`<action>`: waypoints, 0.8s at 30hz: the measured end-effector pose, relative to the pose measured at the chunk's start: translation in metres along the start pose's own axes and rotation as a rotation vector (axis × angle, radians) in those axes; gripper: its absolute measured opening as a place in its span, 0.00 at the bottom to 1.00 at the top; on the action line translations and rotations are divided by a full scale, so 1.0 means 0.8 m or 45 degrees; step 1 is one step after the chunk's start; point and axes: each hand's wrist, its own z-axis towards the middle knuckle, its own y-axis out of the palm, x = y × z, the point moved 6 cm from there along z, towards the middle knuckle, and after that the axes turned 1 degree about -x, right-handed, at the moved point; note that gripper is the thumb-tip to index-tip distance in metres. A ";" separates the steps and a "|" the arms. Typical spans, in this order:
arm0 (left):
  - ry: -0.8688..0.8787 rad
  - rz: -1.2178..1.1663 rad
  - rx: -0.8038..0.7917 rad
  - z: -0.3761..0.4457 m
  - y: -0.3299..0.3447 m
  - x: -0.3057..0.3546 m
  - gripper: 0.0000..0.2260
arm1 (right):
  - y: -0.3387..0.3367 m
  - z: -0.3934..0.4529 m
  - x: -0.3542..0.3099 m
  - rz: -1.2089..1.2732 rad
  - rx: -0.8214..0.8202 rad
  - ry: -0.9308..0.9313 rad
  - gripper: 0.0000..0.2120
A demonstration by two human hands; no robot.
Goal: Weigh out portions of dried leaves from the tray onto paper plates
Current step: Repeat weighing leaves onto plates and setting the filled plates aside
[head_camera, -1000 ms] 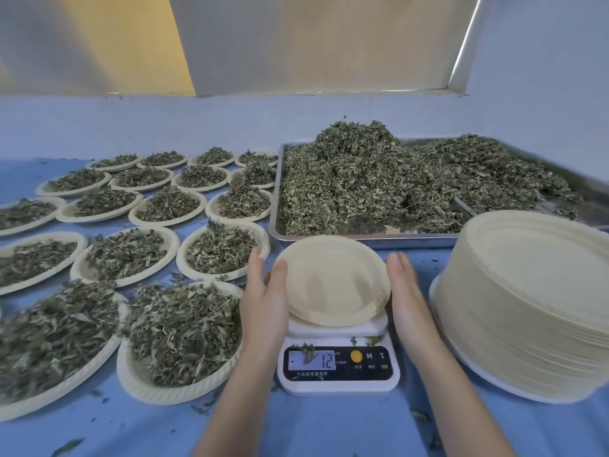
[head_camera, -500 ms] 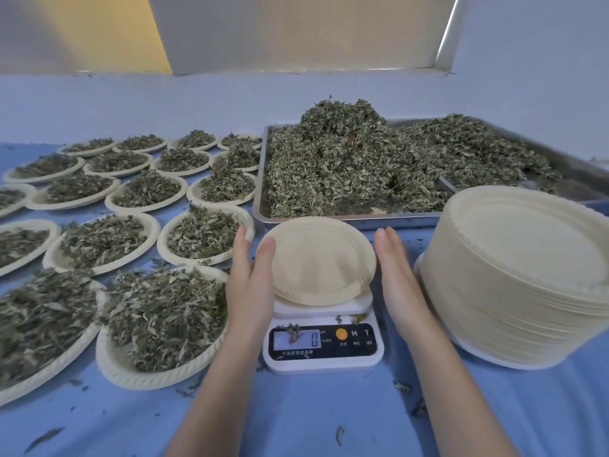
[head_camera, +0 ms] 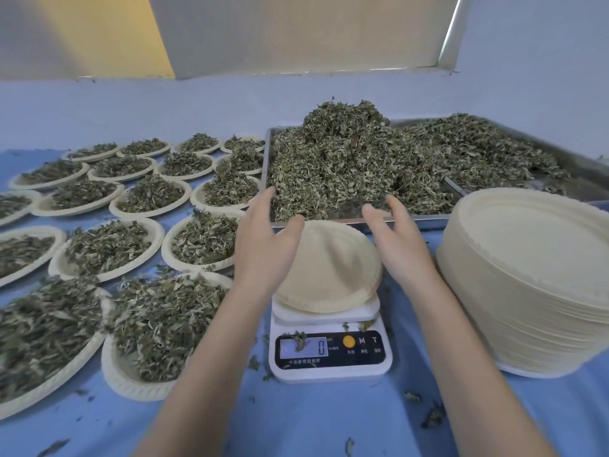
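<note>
- An empty paper plate (head_camera: 329, 268) sits on a small white kitchen scale (head_camera: 330, 354) near the middle of a blue worktop (head_camera: 313, 420); the display reads zero
- Both hands hover above the plate, fingers straight and relaxed, holding nothing: left hand (head_camera: 263, 245) over its left rim, right hand (head_camera: 395, 245) over its right rim
- Just beyond, a metal tray (head_camera: 590, 169) holds a heaped pile of dried leaves (head_camera: 362, 166)
- Filled plates (head_camera: 148, 196) cover the left side; a tall stack of empty plates (head_camera: 534, 278) stands on the right
- Judged step: about to fetch leaves; next, scoop a handful from the tray and drop it on the plate while watching the reading
</note>
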 end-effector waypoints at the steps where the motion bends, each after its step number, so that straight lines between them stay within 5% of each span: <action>1: 0.001 0.029 -0.077 0.019 0.006 0.008 0.25 | 0.003 0.018 -0.007 -0.141 -0.008 -0.002 0.31; 6: -0.051 0.314 -0.376 0.114 0.040 0.029 0.22 | 0.048 0.113 -0.031 -0.565 -0.181 0.056 0.32; 10: -0.158 0.692 -0.540 0.167 0.059 0.001 0.07 | 0.098 0.169 -0.029 -0.657 -0.419 0.082 0.36; 16: -0.390 0.538 -0.635 0.195 0.074 -0.053 0.13 | 0.152 0.222 -0.019 -0.869 -0.702 0.062 0.53; 20: -0.501 0.384 -0.671 0.206 0.075 -0.056 0.01 | 0.187 0.223 -0.019 -0.839 -0.908 0.000 0.46; 24: -0.562 0.445 -0.712 0.207 0.081 -0.061 0.15 | 0.200 0.208 -0.024 -0.940 -1.015 -0.151 0.39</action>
